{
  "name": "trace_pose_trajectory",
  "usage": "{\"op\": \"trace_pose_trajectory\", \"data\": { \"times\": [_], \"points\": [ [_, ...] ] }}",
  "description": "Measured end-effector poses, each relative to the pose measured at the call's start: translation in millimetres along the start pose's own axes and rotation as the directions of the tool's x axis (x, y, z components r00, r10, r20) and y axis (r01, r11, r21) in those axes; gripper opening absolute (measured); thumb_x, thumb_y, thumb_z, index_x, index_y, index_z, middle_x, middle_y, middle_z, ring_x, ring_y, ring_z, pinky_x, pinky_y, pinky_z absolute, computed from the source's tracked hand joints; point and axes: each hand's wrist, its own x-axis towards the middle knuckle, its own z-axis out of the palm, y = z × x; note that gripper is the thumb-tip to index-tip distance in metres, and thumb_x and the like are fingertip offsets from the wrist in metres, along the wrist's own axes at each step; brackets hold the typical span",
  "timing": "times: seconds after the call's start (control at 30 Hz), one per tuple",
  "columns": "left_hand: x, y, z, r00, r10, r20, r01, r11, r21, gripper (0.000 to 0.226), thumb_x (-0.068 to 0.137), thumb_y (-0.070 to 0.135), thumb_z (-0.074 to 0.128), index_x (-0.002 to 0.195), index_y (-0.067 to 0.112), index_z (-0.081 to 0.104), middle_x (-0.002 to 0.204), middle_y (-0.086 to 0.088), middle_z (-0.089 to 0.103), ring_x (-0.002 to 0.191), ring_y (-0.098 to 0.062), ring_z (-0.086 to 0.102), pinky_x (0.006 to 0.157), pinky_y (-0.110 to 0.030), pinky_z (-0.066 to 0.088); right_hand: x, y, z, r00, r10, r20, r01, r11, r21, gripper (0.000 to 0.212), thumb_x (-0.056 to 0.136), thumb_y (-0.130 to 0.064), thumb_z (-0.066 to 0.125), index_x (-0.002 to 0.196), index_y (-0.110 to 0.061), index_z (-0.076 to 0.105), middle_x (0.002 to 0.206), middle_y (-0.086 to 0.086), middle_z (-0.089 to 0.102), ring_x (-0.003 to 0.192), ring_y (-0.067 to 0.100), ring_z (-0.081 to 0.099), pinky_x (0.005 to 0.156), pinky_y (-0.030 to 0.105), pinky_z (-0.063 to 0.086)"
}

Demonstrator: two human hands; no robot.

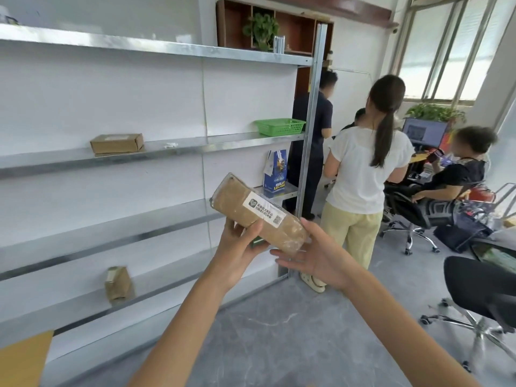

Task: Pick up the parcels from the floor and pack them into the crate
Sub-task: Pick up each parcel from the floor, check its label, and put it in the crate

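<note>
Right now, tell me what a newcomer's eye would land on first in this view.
A long brown parcel with a white label, centre frame, in the grip of the left hand, the right hand open beside its lower end. Behind on the left run metal shelves holding a cardboard box and a green basket; on the right stands a person in a white top.

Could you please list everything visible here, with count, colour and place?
Held parcel: one, brown, white label, between the hands.
Box: one, brown cardboard, middle shelf.
Wrapped parcel: one, brown, low shelf.
Basket: one, green, middle shelf, right end.
Bag: one, blue, beside the shelving post.
Shelving: one, grey metal, left.
Office chairs: two, black, right.
Bystanders: at least three, behind the shelving post.
Left hand: one, grips the held parcel.
Right hand: one, open, at its lower end.
</note>
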Motion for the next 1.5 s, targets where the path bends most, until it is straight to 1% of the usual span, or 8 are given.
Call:
{"op": "trace_pose_trajectory", "data": {
  "times": [0.1,0.23,0.4,0.63,1.07,1.2,1.37,1.5],
  "points": [
    [-11.0,10.5,-21.7,0.999,-0.030,0.035,0.028,0.997,0.076,0.067,0.073,0.026,0.080,0.131,0.016,0.048,0.128,-0.008,0.061,0.118,-0.024,0.058,0.089,-0.044,0.053,1.6,-0.4,-0.5,0.986,-0.167,0.007,0.167,0.986,-0.014,0.037,0.089,-0.021,0.059,0.126,-0.018,0.054,0.114,0.012,0.065,0.094,0.029,0.068,0.078,0.039,0.058],
    [-26.8,30.5,-55.1,0.990,-0.066,-0.121,0.083,0.986,0.142,0.115,0.048,0.055,0.086,0.145,0.032,0.027,0.125,0.004,0.063,0.120,-0.020,0.057,0.095,-0.054,0.048,2.9,1.4,-5.4,0.957,-0.291,0.017,0.287,0.932,-0.220,0.055,0.088,-0.009,0.061,0.134,-0.033,0.042,0.124,0.009,0.059,0.103,0.022,0.067,0.076,0.034,0.058],
    [-52.9,41.5,-68.2,0.990,0.003,-0.143,0.049,0.931,0.361,0.055,0.082,0.029,0.071,0.132,0.032,0.048,0.130,0.000,0.058,0.119,-0.017,0.057,0.097,-0.049,0.049,-1.7,10.2,4.6,0.925,-0.357,0.128,0.379,0.864,-0.331,0.065,0.088,-0.003,0.061,0.139,-0.036,0.039,0.125,-0.002,0.057,0.109,0.017,0.065,0.083,0.032,0.057],
    [-95.1,49.1,-56.6,0.928,0.167,-0.333,0.028,0.860,0.510,0.029,0.093,0.018,0.056,0.121,0.023,0.055,0.122,0.008,0.062,0.111,-0.011,0.060,0.099,-0.042,0.047,-9.6,16.2,17.2,0.906,-0.337,0.257,0.413,0.834,-0.366,0.068,0.082,-0.013,0.067,0.137,-0.042,0.040,0.125,-0.002,0.060,0.113,0.019,0.062,0.099,0.042,0.049],
    [-254.6,64.6,-39.3,0.628,0.543,-0.558,0.231,0.554,0.800,0.033,0.093,0.025,0.056,0.126,0.028,0.060,0.118,0.011,0.065,0.110,-0.006,0.058,0.092,-0.022,0.045,-45.1,96.1,95.1,0.865,-0.244,0.439,0.368,0.903,-0.223,0.048,0.087,-0.008,0.064,0.130,-0.026,0.051,0.118,0.000,0.067,0.100,0.009,0.065,0.081,0.023,0.050],
    [-323.2,73.6,-31.1,0.497,0.609,-0.618,0.281,0.561,0.779,0.030,0.092,0.019,0.059,0.122,0.022,0.063,0.110,0.014,0.065,0.096,0.014,0.057,0.078,0.000,0.039,-76.0,125.9,133.4,0.852,-0.158,0.498,0.289,0.936,-0.199,0.043,0.086,-0.011,0.067,0.126,-0.021,0.054,0.121,0.001,0.066,0.109,0.018,0.064,0.092,0.036,0.051],
    [-409.5,87.4,-22.7,0.343,0.638,-0.689,0.349,0.594,0.725,0.033,0.088,0.020,0.064,0.121,0.017,0.065,0.120,0.006,0.066,0.115,-0.009,0.056,0.098,-0.026,0.042,-123.7,155.2,180.0,0.805,-0.089,0.587,0.257,0.944,-0.208,0.040,0.084,-0.012,0.069,0.120,-0.022,0.055,0.122,0.001,0.065,0.114,0.022,0.061,0.096,0.040,0.050],
    [-475.6,99.7,-16.8,0.268,0.672,-0.691,0.363,0.594,0.718,0.030,0.087,0.018,0.065,0.117,0.018,0.067,0.116,0.006,0.067,0.112,-0.008,0.058,0.096,-0.021,0.040,-172.0,177.7,218.9,0.762,-0.060,0.645,0.263,0.938,-0.224,0.046,0.075,-0.026,0.073,0.118,-0.024,0.055,0.122,-0.001,0.064,0.115,0.020,0.060,0.097,0.042,0.049]
  ]
}}
